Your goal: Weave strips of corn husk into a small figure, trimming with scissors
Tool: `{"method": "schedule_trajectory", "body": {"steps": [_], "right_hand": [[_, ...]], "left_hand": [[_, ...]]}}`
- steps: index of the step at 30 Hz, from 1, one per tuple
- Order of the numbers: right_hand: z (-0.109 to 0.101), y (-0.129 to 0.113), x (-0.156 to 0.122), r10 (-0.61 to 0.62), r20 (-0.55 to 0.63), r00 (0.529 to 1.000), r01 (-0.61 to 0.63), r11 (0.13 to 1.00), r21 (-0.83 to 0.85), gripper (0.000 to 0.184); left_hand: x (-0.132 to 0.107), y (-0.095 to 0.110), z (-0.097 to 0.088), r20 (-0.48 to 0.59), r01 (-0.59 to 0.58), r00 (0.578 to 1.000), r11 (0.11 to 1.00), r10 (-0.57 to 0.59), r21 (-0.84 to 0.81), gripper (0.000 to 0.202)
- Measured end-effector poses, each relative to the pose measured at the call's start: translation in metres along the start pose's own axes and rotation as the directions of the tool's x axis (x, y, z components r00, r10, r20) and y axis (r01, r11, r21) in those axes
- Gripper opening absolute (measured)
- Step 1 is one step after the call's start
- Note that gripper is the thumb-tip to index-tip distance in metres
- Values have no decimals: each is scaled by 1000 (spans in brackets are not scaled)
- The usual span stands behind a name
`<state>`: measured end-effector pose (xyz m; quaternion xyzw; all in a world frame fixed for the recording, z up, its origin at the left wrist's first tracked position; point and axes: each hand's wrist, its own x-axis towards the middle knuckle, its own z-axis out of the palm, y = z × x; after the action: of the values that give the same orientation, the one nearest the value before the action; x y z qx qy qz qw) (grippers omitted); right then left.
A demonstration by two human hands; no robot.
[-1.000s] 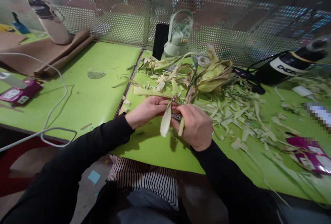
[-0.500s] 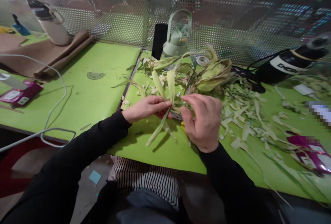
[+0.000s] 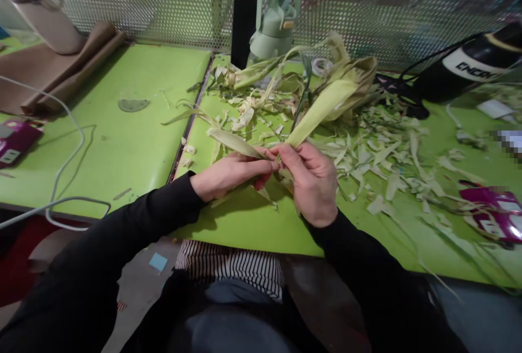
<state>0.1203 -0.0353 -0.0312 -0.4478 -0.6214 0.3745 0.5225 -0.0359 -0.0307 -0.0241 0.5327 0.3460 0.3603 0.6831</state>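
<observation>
My left hand [image 3: 234, 173] pinches the gathered base of some pale green corn husk strips, with one strip [image 3: 232, 142] sticking out up and to the left. Meeting it at the fingertips, my right hand [image 3: 313, 181] is closed on a wide corn husk strip [image 3: 320, 111] that slants up to the right. Where the two hands come together, the fingers cover the join of the strips. Beyond the hands lies a heap of larger husks [image 3: 361, 78], partly behind the wide strip.
Husk scraps [image 3: 383, 157] litter the green table [image 3: 159, 75] on the right. A pale green bottle [image 3: 271, 37] stands behind the heap, and a black bottle [image 3: 452, 73] leans at right. A white cable [image 3: 69, 165], brown paper [image 3: 69, 78] and a purple box [image 3: 495, 211] lie around.
My right hand has moved in to the left hand and taken hold of a husk strip, which now leans right. The scissors seen under the hands are now hidden. The view has tilted down.
</observation>
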Motion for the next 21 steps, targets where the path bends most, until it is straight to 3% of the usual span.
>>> {"method": "schedule_trajectory", "body": {"steps": [6, 10, 14, 21], "right_hand": [[-3, 14, 10, 137, 105, 985, -145, 987, 69, 27], [-8, 15, 15, 144, 43, 989, -148, 982, 120, 30], [-7, 10, 12, 161, 36, 986, -164, 957, 238, 24], [-5, 12, 13, 160, 62, 985, -171, 947, 272, 24]], "left_hand": [[5, -8, -12, 71, 135, 990, 967, -123, -214, 14], [9, -2, -23, 187, 181, 975, 905, -115, -385, 15], [10, -1, -25, 114, 92, 992, 891, -46, -444, 16], [13, -9, -20, 65, 92, 995, 874, -70, -477, 12]]}}
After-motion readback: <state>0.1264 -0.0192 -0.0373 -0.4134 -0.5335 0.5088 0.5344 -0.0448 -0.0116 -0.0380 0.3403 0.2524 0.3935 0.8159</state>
